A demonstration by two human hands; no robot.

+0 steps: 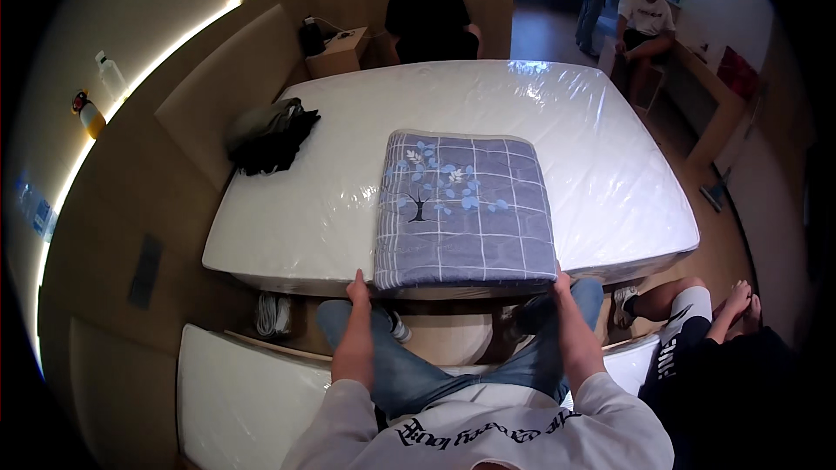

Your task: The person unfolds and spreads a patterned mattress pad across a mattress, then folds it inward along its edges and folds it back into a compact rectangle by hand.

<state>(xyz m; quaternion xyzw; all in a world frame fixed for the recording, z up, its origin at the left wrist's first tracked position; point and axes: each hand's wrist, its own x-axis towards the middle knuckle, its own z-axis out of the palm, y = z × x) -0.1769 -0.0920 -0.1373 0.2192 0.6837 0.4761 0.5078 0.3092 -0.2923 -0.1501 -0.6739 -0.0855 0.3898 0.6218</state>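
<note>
A folded grey-blue quilted bed pad [470, 209] lies on a large white mattress [322, 209] wrapped in shiny clear plastic. The pad has a white grid and a dark tree with light blue leaves. At its near left corner is my left hand [358, 286], thumb raised, with the other fingers mostly hidden from view. My right hand [562, 282] is closed at the pad's near right corner. Both forearms reach forward over my knees, and the pad's near edge lies along the mattress edge between my hands.
Dark clothing [274, 139] lies on the mattress by the headboard [231, 82]. A bedside table [344, 52] stands beyond. A second wrapped mattress [244, 392] is beneath me. One person [731, 383] sits close at right; others are farther back. Bottles [111, 76] line the lit ledge.
</note>
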